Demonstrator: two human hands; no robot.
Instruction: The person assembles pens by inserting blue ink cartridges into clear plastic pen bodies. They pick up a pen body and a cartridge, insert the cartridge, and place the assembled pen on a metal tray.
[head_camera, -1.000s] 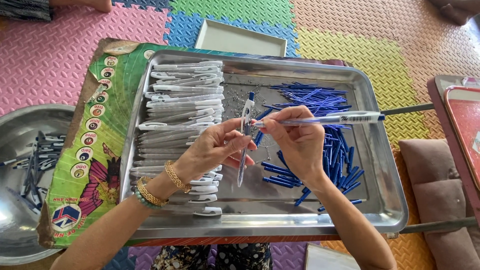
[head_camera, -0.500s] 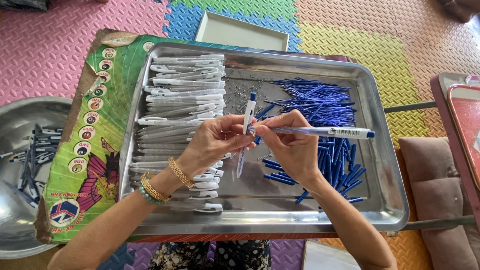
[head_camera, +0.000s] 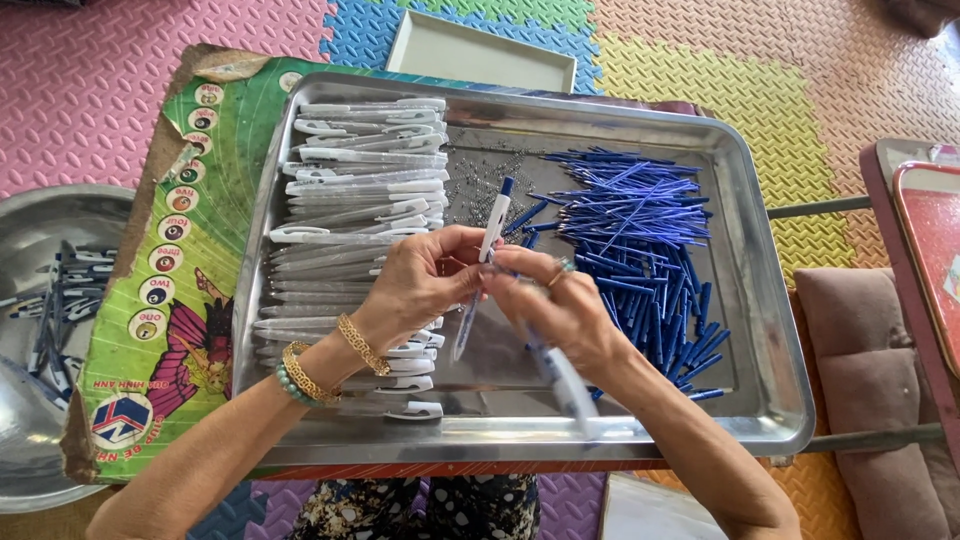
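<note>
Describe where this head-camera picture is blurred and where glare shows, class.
Head view: the pen in the right hand is smeared by motion blur; the left hand and its upright pen stay sharp; daylight glares off the steel tray and the pan at left.

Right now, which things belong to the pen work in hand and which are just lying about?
In the work:
left hand and right hand
pen held between them
clear barrels
blue refills
steel tray

Lying about:
round metal basin
small white tray
printed cardboard
cushion
</note>
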